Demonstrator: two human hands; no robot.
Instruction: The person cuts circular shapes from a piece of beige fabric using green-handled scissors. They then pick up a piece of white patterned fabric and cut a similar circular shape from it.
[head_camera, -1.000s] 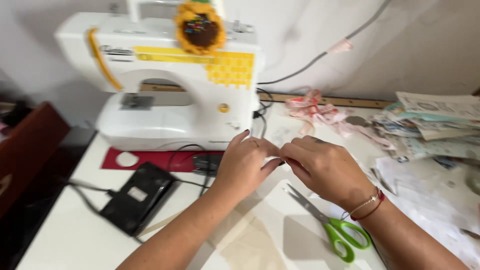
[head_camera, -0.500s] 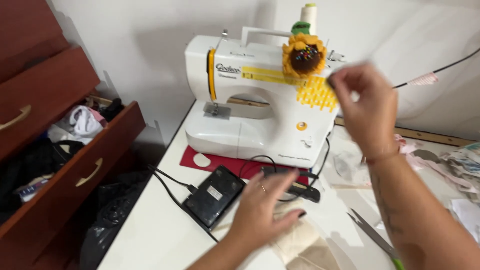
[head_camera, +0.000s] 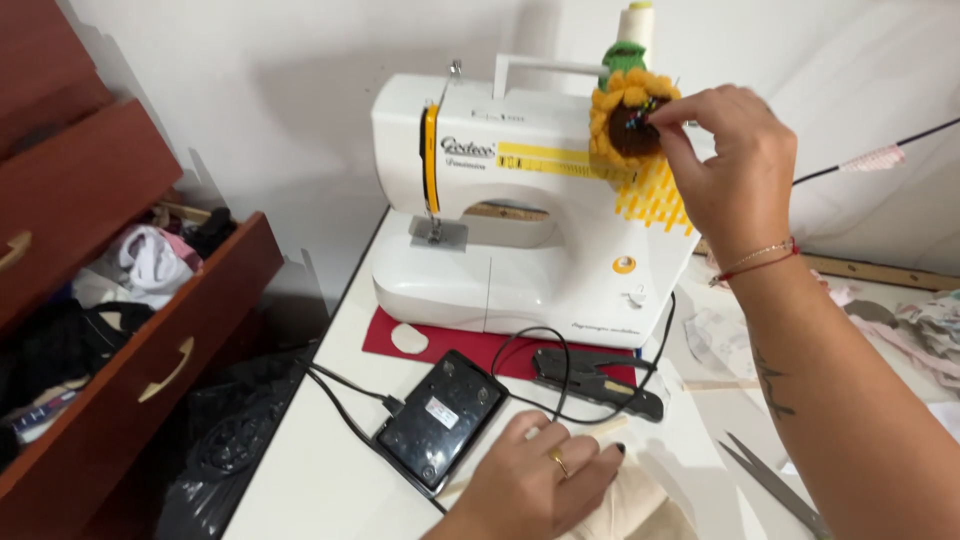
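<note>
Up by the yellow woolly sunflower pincushion (head_camera: 632, 112) on the white sewing machine (head_camera: 520, 220), the right hand (head_camera: 735, 165) pinches a pin and should pull gently, while the left hand (head_camera: 545, 490) lies flat, open, on cream cloth (head_camera: 630, 505).

Both forearms are bare; no sleeve is visible. The right hand (head_camera: 735, 165), seen beside the white plastic sewing machine (head_camera: 520, 215), carries two thin bands at the wrist: one fine pale chain bracelet (head_camera: 762, 250) and one narrow red cord bracelet (head_camera: 757, 266) directly below it. A small dark tattoo (head_camera: 768, 384) marks the right forearm. The left hand (head_camera: 545, 480), in front of the machine, bears one gold ring (head_camera: 562, 461). Visible fingernails on the left hand are dark-polished.
</note>
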